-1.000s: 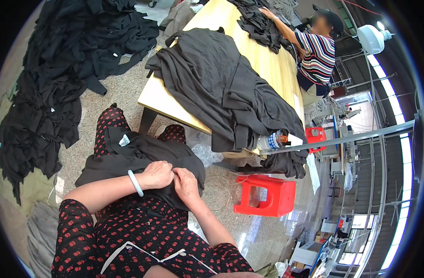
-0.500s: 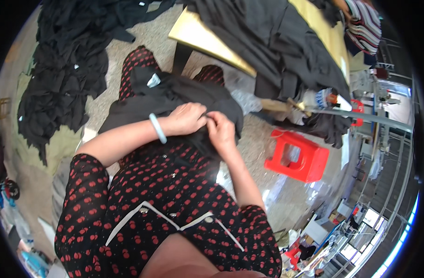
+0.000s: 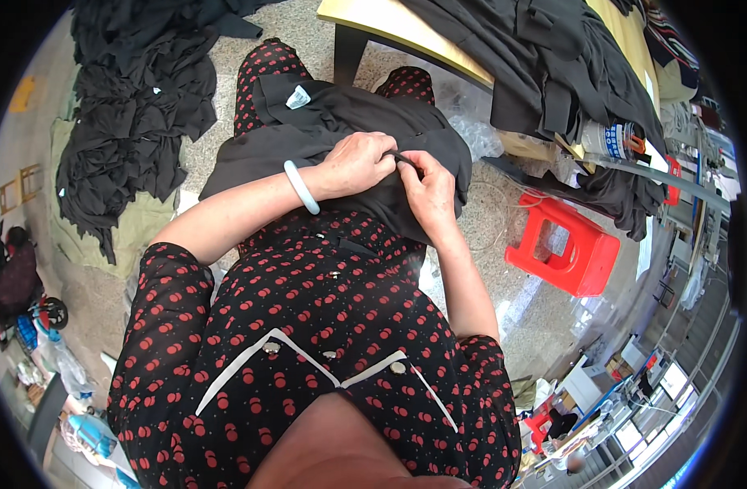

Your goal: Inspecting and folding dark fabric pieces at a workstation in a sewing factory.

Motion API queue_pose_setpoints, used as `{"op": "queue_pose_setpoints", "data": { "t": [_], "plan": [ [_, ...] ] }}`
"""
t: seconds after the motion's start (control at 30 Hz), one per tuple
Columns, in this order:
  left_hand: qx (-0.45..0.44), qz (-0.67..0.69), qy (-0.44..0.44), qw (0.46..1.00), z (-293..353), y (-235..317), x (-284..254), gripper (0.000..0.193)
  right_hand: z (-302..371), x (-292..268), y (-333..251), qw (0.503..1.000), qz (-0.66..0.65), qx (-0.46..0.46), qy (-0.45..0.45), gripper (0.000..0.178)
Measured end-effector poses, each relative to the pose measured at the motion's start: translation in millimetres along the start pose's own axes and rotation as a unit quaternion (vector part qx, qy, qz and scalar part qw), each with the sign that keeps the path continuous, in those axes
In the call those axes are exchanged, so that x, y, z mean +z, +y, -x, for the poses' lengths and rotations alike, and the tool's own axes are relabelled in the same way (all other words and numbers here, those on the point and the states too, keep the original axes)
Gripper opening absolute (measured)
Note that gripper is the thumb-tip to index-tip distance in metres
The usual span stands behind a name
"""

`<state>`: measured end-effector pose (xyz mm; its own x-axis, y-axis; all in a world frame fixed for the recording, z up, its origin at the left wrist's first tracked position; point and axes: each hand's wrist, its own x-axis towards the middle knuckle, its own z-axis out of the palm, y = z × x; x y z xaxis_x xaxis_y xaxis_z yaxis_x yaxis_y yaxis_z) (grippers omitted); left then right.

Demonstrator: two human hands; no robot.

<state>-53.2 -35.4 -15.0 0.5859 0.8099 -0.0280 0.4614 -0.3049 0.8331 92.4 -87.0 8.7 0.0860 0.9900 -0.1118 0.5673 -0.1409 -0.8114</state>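
A black garment (image 3: 259, 155) lies bunched across my lap, over dark trousers with red spots. A white label (image 3: 298, 98) shows near its far edge. My left hand (image 3: 357, 166), with a pale bangle (image 3: 301, 187) on the wrist, pinches a narrow edge of the black cloth. Close beside it, my right hand (image 3: 429, 191) grips the same edge between thumb and fingers. A short dark strip of cloth spans the small gap between the fingertips. Whether a seam or thread is held there is too small to tell.
Piles of black garments (image 3: 137, 122) lie at the left, partly on a green cloth (image 3: 149, 224). A wooden table (image 3: 406, 28) bears more black cloth ahead to the right. A red plastic stool (image 3: 581, 259) stands on the floor at my right, near clear plastic (image 3: 474, 137).
The head view has shifted, so the scene sits further right. My fingertips have drawn slightly apart, and a dark strip of cloth now shows between them.
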Motion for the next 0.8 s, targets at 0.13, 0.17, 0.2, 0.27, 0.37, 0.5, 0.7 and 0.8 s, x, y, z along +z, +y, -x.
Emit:
{"op": "queue_pose_setpoints", "data": {
  "t": [0.13,0.17,0.2,0.27,0.37,0.5,0.7,0.8],
  "plan": [
    [0.016,0.017,-0.001,1.000,-2,-2,-6,0.017,-3,-1,1,1.000,-0.013,0.006,0.004,0.013],
    [0.032,0.029,0.009,0.999,-3,-2,-8,0.015,-4,-1,1,1.000,-0.005,-0.017,0.005,0.014],
    [0.048,0.041,0.019,0.998,-3,-2,-10,0.014,-5,-2,2,0.999,0.001,-0.046,0.010,0.014],
    [0.052,0.041,0.009,0.998,-3,-3,-14,0.013,-7,-5,2,0.999,-0.009,-0.040,-0.018,0.013],
    [0.104,0.008,-0.013,0.994,-7,0,-25,0.012,-13,-10,-3,0.995,-0.055,-0.044,-0.064,0.012],
    [0.117,0.056,-0.047,0.990,-15,13,-48,0.011,-17,-25,-17,0.982,-0.157,-0.013,-0.106,0.008],
    [0.119,0.006,-0.130,0.984,-14,13,-71,0.021,-17,-17,-14,0.991,-0.102,-0.045,-0.074,0.011],
    [0.022,-0.038,-0.256,0.966,-7,-5,-60,0.035,-5,-15,1,0.992,0.057,-0.025,-0.106,0.025]
  ]
}}
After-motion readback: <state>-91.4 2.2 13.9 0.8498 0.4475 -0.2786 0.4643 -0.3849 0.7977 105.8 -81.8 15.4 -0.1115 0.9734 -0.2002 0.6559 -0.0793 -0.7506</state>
